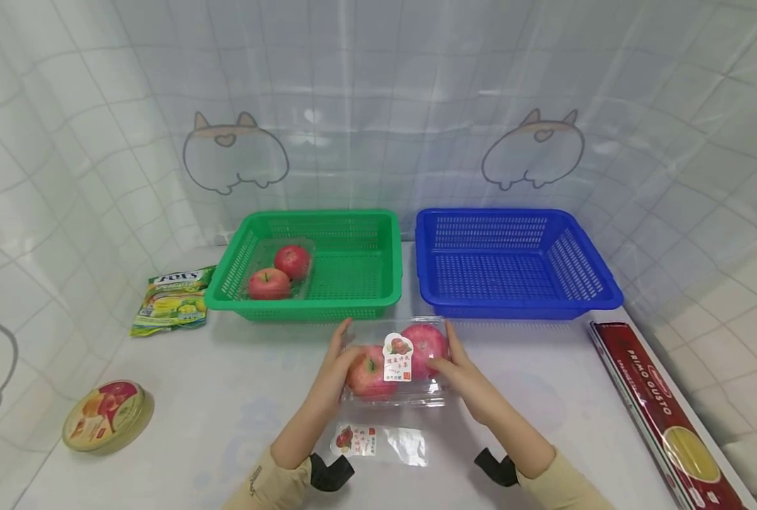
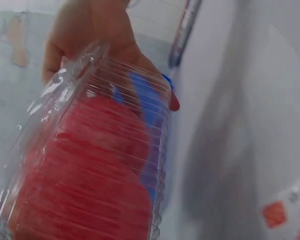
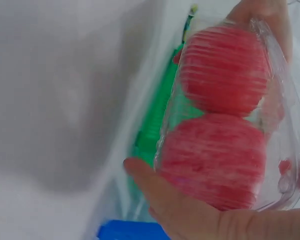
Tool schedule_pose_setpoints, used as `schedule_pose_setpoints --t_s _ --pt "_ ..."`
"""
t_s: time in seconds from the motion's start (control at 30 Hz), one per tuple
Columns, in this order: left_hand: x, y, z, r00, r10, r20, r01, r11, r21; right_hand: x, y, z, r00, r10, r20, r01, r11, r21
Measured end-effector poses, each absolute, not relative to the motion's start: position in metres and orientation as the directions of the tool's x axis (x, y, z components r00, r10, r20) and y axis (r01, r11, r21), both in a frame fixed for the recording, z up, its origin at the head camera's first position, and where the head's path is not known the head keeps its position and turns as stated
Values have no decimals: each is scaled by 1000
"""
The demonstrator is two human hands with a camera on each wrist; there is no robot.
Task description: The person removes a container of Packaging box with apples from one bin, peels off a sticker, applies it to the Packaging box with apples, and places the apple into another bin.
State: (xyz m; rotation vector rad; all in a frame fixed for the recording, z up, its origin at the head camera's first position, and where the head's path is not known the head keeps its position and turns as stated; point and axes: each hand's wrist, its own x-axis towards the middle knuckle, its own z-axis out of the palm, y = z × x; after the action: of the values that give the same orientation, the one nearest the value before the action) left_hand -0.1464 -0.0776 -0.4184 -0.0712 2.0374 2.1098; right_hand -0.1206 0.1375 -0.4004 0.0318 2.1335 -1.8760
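Both hands hold a clear plastic clamshell box [image 1: 391, 398] between them, gripping it at its two short ends. Two red apples [image 1: 428, 347] show inside, and a white label [image 1: 397, 358] with an apple picture lies on the lid. My left hand [image 1: 338, 370] holds the left end, its thumb over the top. At the right end is my right hand [image 1: 469, 381], thumb also over the lid. The left wrist view shows the ribbed side of the box close up, with the right hand [image 2: 97, 30] behind it. A strip with another apple label [image 1: 355, 440] lies on the table below the box.
Behind the box stand a green basket [image 1: 314, 306], holding a second clear box of apples [image 1: 270, 283], and a blue basket [image 1: 512, 308]. On the left are a green candy bag [image 1: 173, 301] and a round tub [image 1: 105, 416]. A red spaghetti box [image 1: 661, 411] lies at the right.
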Motion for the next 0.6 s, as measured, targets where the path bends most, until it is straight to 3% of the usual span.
schedule_pose_setpoints --t_s 0.33,0.6 --pt "-143 -91 -384 -945 261 -195 -244 -171 955 -130 158 -373 -956 -200 -213 186 146 -972" --pt "-144 -96 -383 -886 413 -214 -355 -304 884 -150 172 -359 -985 -117 -129 128 20 -992"
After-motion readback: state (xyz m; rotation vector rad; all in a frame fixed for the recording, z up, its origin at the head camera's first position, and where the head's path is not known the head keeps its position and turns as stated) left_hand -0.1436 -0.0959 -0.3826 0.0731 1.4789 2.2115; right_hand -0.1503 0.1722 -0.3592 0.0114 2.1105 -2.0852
